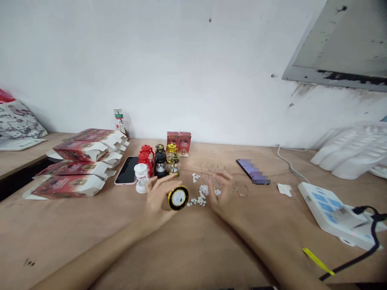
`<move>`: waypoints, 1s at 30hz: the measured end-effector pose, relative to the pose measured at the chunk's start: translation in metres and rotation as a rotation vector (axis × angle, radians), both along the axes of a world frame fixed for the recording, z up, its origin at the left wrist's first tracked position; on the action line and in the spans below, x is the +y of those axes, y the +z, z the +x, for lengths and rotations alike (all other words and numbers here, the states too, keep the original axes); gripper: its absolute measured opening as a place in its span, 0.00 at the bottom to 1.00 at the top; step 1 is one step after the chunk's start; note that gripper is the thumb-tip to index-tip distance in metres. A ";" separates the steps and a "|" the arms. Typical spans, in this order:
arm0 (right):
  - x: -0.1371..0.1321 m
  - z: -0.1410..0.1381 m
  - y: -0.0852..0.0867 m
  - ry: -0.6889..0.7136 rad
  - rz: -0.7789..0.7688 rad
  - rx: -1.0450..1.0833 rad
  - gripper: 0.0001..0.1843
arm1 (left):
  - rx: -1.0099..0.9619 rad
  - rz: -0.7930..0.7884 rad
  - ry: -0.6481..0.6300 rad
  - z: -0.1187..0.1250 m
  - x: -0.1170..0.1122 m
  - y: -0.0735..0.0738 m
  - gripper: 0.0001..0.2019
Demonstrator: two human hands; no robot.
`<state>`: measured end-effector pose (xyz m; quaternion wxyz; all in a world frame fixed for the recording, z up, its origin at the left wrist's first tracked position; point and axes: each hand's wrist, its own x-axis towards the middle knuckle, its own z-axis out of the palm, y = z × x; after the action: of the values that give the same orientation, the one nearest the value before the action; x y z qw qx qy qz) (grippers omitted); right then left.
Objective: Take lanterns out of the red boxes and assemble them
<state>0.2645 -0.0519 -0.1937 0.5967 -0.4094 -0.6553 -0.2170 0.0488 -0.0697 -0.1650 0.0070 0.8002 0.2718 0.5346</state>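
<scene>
Gripping a gold-rimmed lantern (178,197), the left hand (155,198) hides its body.

A: Where do the lanterns (157,163) stand?
B: On the surface (90,229), right of the phone (127,170) and the cartons (80,163); two small boxes (179,143) behind them.
A: And the loose parts (200,198)?
B: Between the right hand (222,198) and the round cap (178,197) in the left hand (157,201), before the wire hooks (213,168).
</scene>
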 end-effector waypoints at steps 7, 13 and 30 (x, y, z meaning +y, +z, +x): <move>-0.037 -0.040 -0.003 0.206 0.000 -0.261 0.05 | 0.365 0.224 0.121 -0.004 0.002 -0.008 0.13; -0.032 -0.038 0.001 0.313 -0.015 -0.327 0.03 | 0.453 0.264 0.176 -0.005 0.000 -0.009 0.14; 0.047 0.009 0.001 -0.122 -0.645 -0.296 0.07 | 0.458 0.077 0.183 -0.009 0.011 -0.014 0.21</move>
<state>0.2736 -0.0052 -0.1925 0.3213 -0.5791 -0.7437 -0.0911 0.0399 -0.0588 -0.1790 -0.1337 0.8722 0.3168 0.3479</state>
